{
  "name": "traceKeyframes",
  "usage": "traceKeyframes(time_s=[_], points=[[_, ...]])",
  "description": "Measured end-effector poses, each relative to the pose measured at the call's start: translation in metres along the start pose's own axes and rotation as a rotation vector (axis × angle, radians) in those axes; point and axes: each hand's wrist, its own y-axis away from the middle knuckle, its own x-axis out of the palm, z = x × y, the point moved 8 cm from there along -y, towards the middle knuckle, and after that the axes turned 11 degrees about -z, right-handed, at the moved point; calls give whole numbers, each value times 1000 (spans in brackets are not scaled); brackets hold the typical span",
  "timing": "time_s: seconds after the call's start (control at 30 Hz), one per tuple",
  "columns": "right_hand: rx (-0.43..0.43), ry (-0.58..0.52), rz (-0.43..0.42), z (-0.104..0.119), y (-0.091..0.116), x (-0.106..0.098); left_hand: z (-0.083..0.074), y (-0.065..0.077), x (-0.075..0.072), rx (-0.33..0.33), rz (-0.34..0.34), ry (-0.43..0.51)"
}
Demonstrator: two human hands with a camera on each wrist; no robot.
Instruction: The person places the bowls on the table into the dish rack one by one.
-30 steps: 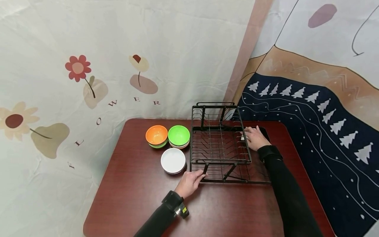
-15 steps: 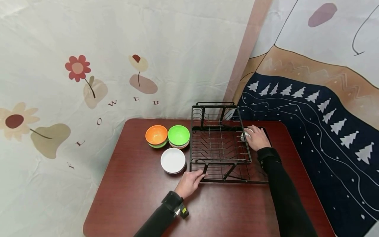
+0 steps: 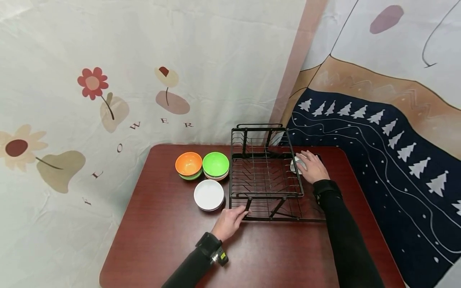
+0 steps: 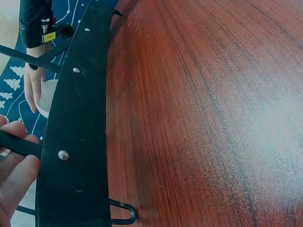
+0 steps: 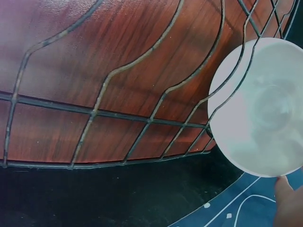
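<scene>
Head view: a black wire rack (image 3: 266,196) with two levels stands on a brown-red desk (image 3: 162,244). The person's left hand (image 3: 227,223) is at the front left corner of the rack. Its fingers are curled round a thin black leg (image 4: 19,144) of the rack, as the left wrist view shows. Next to them is a wide black bar (image 4: 78,118) with round silver screws (image 4: 63,155). The right hand (image 3: 312,166) is at the right side of the rack. Its fingers pinch a white bowl (image 5: 270,111) by the edge. The bowl is tipped on its side, and bent black wires cross in front of it in the right wrist view; I cannot tell if they touch it.

Left of the rack are three little piles. An orange bowl (image 3: 189,163) sits on a green one, a bright green bowl (image 3: 216,164) sits on pale ones just beside it, and a white pile (image 3: 209,195) stands in front, near the left hand. Both arms have black sleeves (image 3: 345,224).
</scene>
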Motion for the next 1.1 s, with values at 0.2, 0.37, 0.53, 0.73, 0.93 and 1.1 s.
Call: traceKeyframes(time_s=[0.2,0.37,0.53,0.73,0.93,1.1], points=[[-23,4,-33,8,3,-6,0,0,-1,-1,9,-12],[-78,10,-91,20,6,-17,-5,-1,0,46,39,-84],[-104,-21,-183,33,20,-34,-6,3,3,47,93,-105],[-95,-46,-333,44,65,-56,-1,19,-8,17,110,-110],[-57,-36,-404,56,119,-64,8,45,-40,-7,35,-144],[-23,-12,-390,67,161,-56,18,64,-66,-38,-23,-182]])
